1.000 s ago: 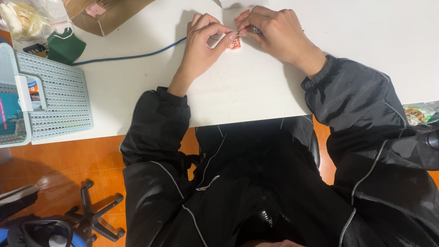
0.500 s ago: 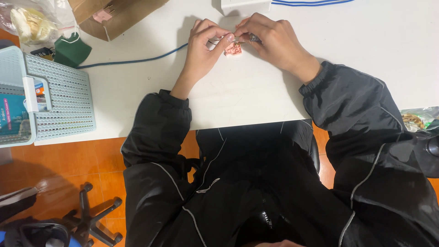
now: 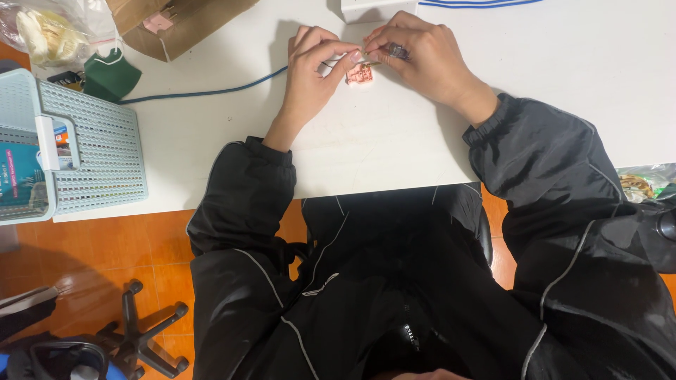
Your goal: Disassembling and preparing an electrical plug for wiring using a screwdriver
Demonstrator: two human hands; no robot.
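Note:
A small pink object lies on the white table, between both hands. My left hand pinches its left side with thumb and forefinger. My right hand pinches something thin and dark at the object's upper right edge; what it is stays too small to tell. The fingertips of both hands almost meet above the pink object. Black jacket sleeves cover both arms up to the wrists.
A blue cable runs left across the table. A pale perforated plastic basket sits at the left edge. A brown cardboard box, a green cloth and a plastic bag lie at the far left. A white box stands beyond the hands.
Both hands stay on the pink object with only small finger shifts. The view has drifted slightly, so the hands sit a little higher in the frame.

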